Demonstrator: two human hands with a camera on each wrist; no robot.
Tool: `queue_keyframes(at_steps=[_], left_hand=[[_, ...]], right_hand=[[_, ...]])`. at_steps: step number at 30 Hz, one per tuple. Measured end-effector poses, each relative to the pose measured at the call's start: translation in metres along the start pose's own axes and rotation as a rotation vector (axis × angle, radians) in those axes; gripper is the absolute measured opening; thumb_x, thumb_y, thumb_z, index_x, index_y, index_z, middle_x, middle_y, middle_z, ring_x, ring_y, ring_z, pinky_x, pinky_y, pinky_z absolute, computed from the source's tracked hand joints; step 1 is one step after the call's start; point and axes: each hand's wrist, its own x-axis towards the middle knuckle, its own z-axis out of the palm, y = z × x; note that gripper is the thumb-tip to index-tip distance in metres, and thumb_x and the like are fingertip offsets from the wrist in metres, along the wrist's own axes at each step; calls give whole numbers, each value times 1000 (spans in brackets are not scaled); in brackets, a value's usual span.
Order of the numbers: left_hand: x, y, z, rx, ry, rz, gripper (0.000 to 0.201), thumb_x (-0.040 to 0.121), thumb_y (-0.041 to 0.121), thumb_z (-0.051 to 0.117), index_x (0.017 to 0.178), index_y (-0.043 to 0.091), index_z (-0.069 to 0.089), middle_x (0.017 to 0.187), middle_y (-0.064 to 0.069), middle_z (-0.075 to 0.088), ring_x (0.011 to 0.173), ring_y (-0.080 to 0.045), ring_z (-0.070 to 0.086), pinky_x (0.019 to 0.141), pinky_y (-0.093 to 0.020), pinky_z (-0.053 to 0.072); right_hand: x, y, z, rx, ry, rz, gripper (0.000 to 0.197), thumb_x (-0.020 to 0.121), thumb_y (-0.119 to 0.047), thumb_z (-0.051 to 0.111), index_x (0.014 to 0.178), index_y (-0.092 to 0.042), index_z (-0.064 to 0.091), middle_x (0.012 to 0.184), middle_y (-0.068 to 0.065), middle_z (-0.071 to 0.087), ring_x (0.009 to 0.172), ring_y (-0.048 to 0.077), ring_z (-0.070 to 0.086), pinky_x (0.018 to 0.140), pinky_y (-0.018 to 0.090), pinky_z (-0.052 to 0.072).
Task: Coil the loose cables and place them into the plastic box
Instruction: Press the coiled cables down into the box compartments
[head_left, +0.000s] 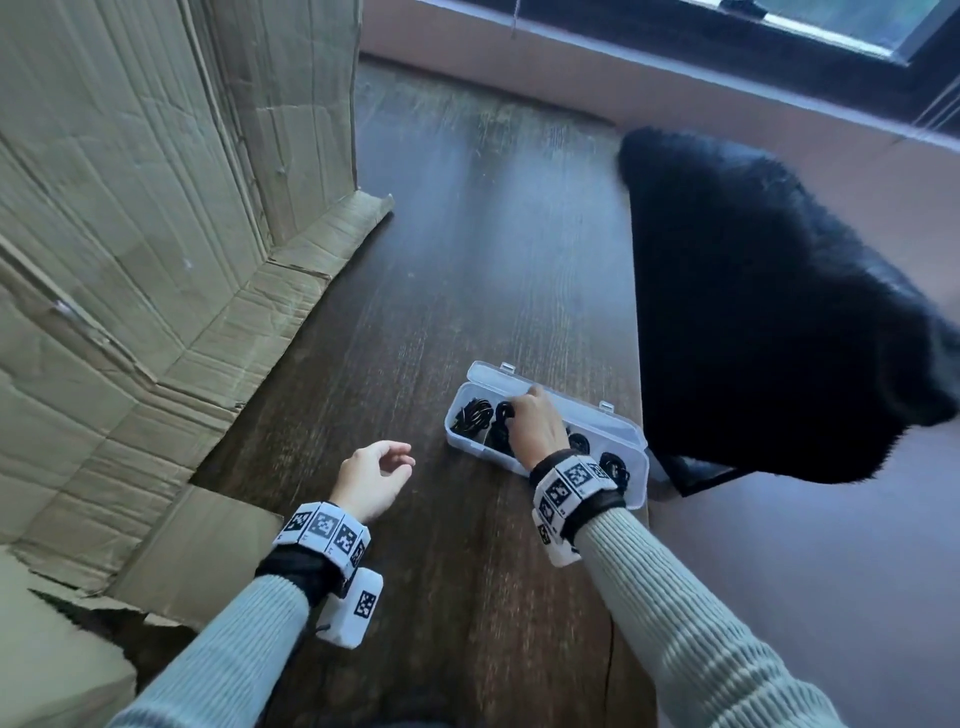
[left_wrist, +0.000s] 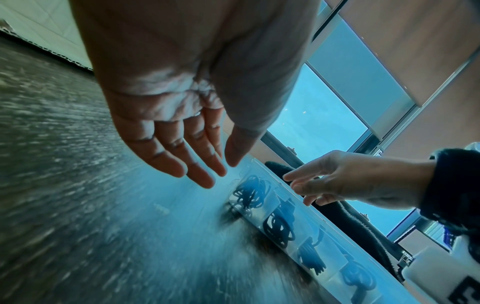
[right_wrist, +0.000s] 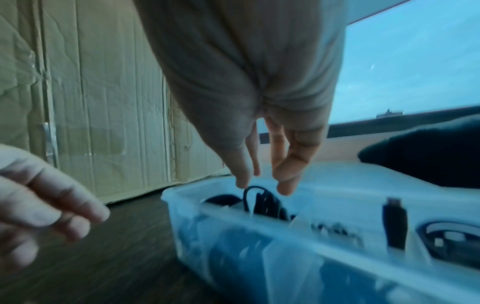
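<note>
on the far left stands a wall of creased cardboard (head_left: 130, 218), its flaps spread over the dark wooden desk (head_left: 467, 249). just right of it the left hand (head_left: 371, 475) hovers above the desk with fingers relaxed and slightly curled, holding nothing; the left wrist view shows its palm bare and its fingertips short of the box. further right lies the clear plastic box (head_left: 631, 470), lid open, divided into compartments. black coiled cables (left_wrist: 250, 194) already sit in several of them, one coil to a compartment as far as the blur allows. the right hand (head_left: 535, 426) reaches down over the second compartment from the left end, fingers extended downward just above a black coil (right_wrist: 265, 202) whose loop stands up past the rim; the thumb tip looks to be at that loop, but whether it touches or grips cannot be told. no cable is clearly held. a black fuzzy cloth (head_left: 769, 291) lies beyond the box on the right.

the step in hand seems to be seating a coil in its compartment. no loose cable shows on the desk, so the task looks near done. next, the standing loop likely needs pressing below the rim so the lid could shut.
</note>
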Motion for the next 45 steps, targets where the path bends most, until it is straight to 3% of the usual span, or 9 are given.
queue_keyframes(at_steps=[4,15,19,23,27,34,38,42,45], left_hand=[[-5,1,0,12,3,13,25,88,16,66,112,17,65,103,2,71,94,-14,67,93,-37,53],[-3,-7,-4,20,14,-17,26,87,15,66,113,17,65,102,3,71,94,-12,66,93,-31,51],[-1,-9,-1,-10,-39,-23,23,87,14,66,110,18,66,98,4,72,90,-12,68,93,-35,52],[-2,-16,-1,-53,-79,-30,19,87,11,66,104,19,66,93,4,72,81,-13,70,90,-37,55],[-4,-27,-5,-81,-90,-49,19,87,9,65,102,20,65,93,3,73,80,-16,71,89,-41,55],[-7,-23,-12,-129,-56,-50,21,90,3,60,110,6,64,93,-2,71,85,-17,69,85,-33,56],[-8,-11,-17,-120,-22,-12,23,91,6,59,113,9,63,99,-2,70,88,-13,68,84,-27,54],[-7,2,-16,-107,-1,45,24,92,10,59,116,14,62,103,1,68,95,-12,66,77,-22,54],[-9,11,-11,-40,-4,94,27,92,14,60,119,16,61,108,3,67,101,-14,63,79,-25,55]], right_hand=[[4,-1,14,155,-10,33,22,97,-12,43,109,-3,58,79,-18,35,91,25,54,74,28,36],[12,-10,6,-74,28,-50,21,91,10,45,97,9,66,98,19,63,92,32,61,77,35,47],[23,19,-28,221,-96,82,24,79,-15,78,102,-5,74,96,8,73,91,19,68,88,26,52],[12,98,-56,139,155,319,32,90,-29,64,114,-9,69,118,14,66,110,26,60,92,27,43],[5,162,-40,178,-33,665,57,88,-45,55,120,2,56,126,25,55,116,39,51,100,44,42],[-22,162,-47,894,293,425,67,93,-26,61,149,-8,27,133,14,56,116,22,57,102,40,45],[-50,146,-64,1126,283,327,38,101,-35,40,134,-23,53,118,-2,62,104,15,61,86,34,49],[-79,146,-50,899,93,209,44,100,-36,39,89,-16,77,117,2,69,116,16,57,102,35,36],[-92,150,-18,501,23,128,18,93,-29,61,102,-22,75,138,-5,56,144,17,28,119,36,21]])
